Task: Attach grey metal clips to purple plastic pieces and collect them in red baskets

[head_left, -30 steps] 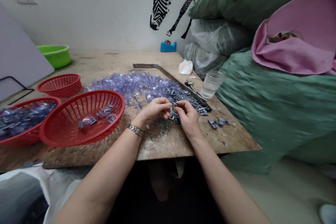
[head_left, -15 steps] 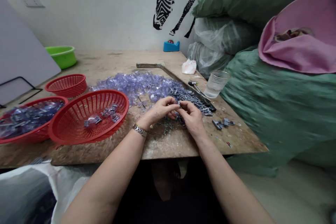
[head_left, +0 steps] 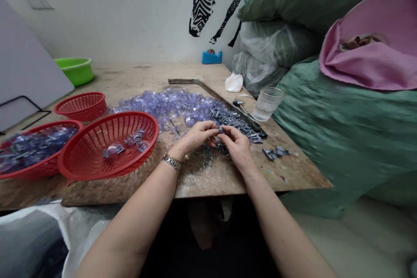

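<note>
Tabletop: worn board, clear purple pieces heaped.
Near basket: few pieces.
Left basket: many pieces.
Left hand, right hand: both pinching one small grey clip.

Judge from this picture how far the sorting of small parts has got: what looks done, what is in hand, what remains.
Done: the far-left red plastic basket is heaped with parts; the nearer red mesh basket holds only a few. In hand: the left hand and right hand pinch one small grey clip together. Left: a wide heap of clear violet plastic pieces and a pile of grey clips on the worn wooden table.
</note>
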`<state>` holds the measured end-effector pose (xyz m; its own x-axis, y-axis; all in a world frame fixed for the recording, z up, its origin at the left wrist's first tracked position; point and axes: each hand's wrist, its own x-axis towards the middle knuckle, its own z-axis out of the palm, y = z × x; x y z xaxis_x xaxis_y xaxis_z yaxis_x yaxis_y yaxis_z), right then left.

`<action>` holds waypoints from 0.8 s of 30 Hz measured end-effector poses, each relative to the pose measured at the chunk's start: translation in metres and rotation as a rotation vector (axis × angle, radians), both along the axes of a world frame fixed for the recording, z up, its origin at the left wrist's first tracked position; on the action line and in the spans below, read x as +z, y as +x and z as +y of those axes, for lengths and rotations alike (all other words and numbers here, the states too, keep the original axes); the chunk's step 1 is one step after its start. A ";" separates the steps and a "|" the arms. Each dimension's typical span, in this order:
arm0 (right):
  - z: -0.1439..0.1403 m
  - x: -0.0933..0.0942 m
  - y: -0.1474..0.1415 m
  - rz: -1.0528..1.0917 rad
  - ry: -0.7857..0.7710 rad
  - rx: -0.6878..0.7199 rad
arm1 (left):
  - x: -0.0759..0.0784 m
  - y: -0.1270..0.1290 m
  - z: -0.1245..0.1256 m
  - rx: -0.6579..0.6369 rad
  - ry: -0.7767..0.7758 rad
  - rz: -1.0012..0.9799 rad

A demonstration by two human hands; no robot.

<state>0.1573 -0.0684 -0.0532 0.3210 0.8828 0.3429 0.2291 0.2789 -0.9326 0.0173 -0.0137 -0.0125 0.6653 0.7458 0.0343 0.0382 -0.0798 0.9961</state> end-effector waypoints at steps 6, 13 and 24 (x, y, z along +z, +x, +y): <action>-0.005 0.006 -0.002 -0.069 0.058 -0.041 | 0.004 0.001 -0.003 0.009 0.029 0.021; -0.009 0.009 -0.003 -0.125 0.088 -0.065 | 0.003 0.004 -0.004 0.002 0.025 -0.003; -0.010 0.009 -0.003 -0.020 0.102 -0.088 | 0.005 0.011 -0.011 0.027 0.011 0.002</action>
